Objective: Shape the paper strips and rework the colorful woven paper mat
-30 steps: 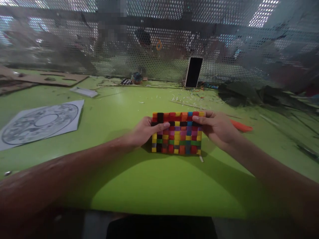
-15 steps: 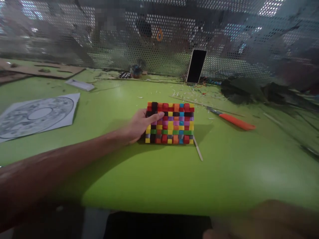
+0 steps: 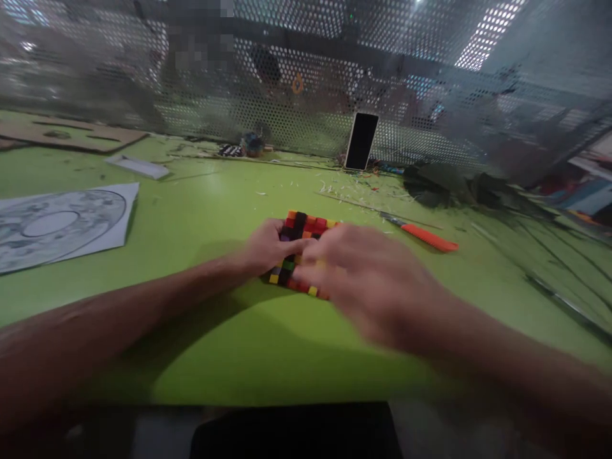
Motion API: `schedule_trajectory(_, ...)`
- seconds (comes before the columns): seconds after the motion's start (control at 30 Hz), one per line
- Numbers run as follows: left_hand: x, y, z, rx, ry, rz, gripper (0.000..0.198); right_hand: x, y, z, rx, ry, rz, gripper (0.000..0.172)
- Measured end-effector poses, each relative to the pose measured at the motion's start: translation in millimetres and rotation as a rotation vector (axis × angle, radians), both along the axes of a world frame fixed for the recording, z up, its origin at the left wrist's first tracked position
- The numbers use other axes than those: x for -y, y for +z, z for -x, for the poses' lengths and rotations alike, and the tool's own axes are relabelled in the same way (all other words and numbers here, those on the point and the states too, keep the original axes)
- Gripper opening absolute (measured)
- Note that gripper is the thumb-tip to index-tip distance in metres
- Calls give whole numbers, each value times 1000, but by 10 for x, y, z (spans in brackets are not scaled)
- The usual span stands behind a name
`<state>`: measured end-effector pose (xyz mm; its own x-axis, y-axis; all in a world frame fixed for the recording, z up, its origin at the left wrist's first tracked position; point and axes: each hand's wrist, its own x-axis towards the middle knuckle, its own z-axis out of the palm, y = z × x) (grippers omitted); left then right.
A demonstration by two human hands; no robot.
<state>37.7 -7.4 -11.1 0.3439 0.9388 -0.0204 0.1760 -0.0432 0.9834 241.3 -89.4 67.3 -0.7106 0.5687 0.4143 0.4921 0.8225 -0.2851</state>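
Note:
A flat mat woven of many coloured strips (image 3: 301, 231) lies on the green table (image 3: 215, 210) in front of me. My left hand (image 3: 265, 245) rests on its left edge with the thumb laid across the top rows and the fingers curled round the side. My right hand (image 3: 368, 277) hovers over the right half of the mat and hides most of it. That hand is smeared by motion, so its fingers cannot be read.
An orange-handled knife (image 3: 423, 236) lies to the right of the mat. A dark phone (image 3: 361, 141) leans on the perforated metal screen at the back. A printed sheet with a round pattern (image 3: 57, 223) lies at the left, cardboard pieces (image 3: 71, 134) beyond it, dark leaves (image 3: 454, 185) at right.
My right hand left the mat, dropped out of sight, and has now swung back over the mat's right half. The left hand kept its hold on the left edge.

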Motion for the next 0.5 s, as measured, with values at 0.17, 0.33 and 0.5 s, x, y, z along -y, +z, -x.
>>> schedule_trajectory(0.17, -48, 112, 67, -32, -281, 59, 38, -740, 117, -145, 238, 68, 3, 21)
schedule_trajectory(0.33, -124, 176, 146, 24, -466, 89, 32, -693, -38, -214, 248, 155, 32, 17)
schedule_trajectory(0.5, -187, 186, 187, 27, -596, 67, 26, -552, -183, -185, 212, 115, 10, 16)
